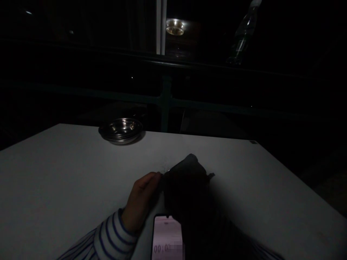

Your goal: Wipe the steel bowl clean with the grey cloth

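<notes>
Your left hand [141, 202] pinches the left edge of the dark cloth-like item [187, 184], just beyond the phone [166, 234]; your right hand's fingers are indiscernible. It looks light and soft, probably best gripped by opposite edges.

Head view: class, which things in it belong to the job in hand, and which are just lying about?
Job in hand:
dark item, its edge at the left hand

Apparently just lying about:
stacked metal bowls
phone showing digits
bottle, in the background
</notes>
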Demonstrator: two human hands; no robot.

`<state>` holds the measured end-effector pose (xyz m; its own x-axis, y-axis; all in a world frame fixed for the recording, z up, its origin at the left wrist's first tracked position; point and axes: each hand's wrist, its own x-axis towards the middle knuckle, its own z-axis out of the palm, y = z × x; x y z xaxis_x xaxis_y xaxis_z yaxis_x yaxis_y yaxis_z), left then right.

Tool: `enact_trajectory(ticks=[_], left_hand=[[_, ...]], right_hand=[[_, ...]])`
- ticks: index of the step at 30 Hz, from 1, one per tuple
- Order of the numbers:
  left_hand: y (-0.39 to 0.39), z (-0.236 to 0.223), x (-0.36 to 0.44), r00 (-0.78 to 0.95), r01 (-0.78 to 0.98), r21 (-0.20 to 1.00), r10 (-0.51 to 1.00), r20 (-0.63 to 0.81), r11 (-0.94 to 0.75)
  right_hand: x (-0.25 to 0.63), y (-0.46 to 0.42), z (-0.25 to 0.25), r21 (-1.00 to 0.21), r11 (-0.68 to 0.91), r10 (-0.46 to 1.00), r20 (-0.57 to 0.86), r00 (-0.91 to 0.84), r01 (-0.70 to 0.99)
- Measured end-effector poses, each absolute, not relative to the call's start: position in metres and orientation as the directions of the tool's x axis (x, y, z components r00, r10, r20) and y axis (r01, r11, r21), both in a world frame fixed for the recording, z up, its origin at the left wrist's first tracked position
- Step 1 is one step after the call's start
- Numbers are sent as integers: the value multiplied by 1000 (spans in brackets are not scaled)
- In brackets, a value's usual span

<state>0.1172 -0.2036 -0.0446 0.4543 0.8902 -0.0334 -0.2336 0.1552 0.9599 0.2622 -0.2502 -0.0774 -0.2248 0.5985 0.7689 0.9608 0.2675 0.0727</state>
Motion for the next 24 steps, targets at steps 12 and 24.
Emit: enact_trajectory(ticks=[12,24], left_hand=[[-204,-44,116,422,-244,958,906,-33,149],[-203,-45,116,455,-287,935,889,-57,207]], right_hand=[[263,-245,-74,169,195,466,851,-243,966],[260,-247,-67,127,265,505,826,-249,956]])
